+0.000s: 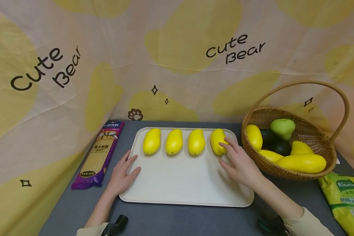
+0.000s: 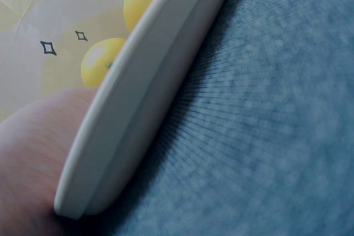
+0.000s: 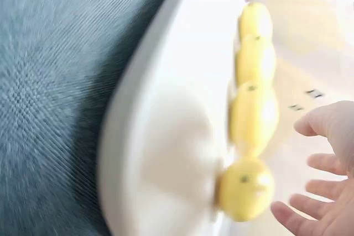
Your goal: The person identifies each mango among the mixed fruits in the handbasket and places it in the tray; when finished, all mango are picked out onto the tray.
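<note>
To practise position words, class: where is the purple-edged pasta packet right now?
In the head view, the purple-edged pasta packet lies at the left on the grey table, between the patterned cloth and the white tray.

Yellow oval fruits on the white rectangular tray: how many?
4, lined along the far side of the tray: leftmost fruit, second fruit, third fruit, rightmost fruit nearest the right hand.

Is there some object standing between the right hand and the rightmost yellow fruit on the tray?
Nothing visible does. The right hand is close by the rightmost yellow fruit on the white tray, and the neighbouring yellow fruit lies on its other side, away from the hand.
</note>
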Demonstrator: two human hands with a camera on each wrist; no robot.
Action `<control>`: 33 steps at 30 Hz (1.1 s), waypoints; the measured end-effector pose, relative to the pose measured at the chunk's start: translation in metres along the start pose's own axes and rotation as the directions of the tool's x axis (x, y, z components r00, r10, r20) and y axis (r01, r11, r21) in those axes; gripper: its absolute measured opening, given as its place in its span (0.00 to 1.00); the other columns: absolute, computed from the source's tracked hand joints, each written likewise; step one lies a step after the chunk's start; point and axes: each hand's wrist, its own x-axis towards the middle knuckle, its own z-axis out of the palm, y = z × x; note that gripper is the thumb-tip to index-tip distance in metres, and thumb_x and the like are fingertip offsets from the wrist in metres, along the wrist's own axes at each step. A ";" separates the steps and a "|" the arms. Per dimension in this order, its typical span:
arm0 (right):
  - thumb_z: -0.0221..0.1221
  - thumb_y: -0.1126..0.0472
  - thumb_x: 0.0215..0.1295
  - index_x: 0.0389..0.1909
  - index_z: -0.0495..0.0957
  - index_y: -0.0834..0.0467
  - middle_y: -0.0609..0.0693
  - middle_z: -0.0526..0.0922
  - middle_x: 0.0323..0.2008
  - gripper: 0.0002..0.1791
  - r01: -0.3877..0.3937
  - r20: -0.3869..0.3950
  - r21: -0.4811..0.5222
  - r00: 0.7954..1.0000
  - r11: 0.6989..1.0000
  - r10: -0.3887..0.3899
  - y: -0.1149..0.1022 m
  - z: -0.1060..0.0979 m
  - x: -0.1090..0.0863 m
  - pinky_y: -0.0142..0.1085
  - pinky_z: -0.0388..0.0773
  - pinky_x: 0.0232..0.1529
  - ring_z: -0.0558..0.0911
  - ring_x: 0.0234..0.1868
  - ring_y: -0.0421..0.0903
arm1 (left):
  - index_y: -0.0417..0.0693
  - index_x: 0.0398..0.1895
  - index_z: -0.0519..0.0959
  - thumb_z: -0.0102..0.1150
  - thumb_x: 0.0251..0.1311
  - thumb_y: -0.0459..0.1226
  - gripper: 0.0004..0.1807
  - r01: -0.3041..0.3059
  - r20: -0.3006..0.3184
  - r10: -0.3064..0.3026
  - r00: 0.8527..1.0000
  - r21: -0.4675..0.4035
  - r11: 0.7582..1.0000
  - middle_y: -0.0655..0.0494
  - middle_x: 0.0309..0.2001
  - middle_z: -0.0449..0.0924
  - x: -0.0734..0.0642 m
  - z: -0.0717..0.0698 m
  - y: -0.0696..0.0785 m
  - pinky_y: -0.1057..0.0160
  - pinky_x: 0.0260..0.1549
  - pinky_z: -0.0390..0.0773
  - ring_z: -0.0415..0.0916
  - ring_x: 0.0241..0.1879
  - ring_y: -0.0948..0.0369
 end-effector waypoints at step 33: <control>0.64 0.47 0.63 0.60 0.75 0.60 0.62 0.78 0.56 0.29 -0.159 0.412 -0.213 0.880 0.964 0.237 0.098 -0.180 -0.036 0.52 0.78 0.41 0.80 0.48 0.58 | 0.37 0.70 0.63 0.59 0.65 0.47 0.36 -0.017 0.072 0.016 0.997 0.015 1.000 0.36 0.76 0.43 -0.004 -0.005 0.010 0.25 0.59 0.42 0.43 0.71 0.31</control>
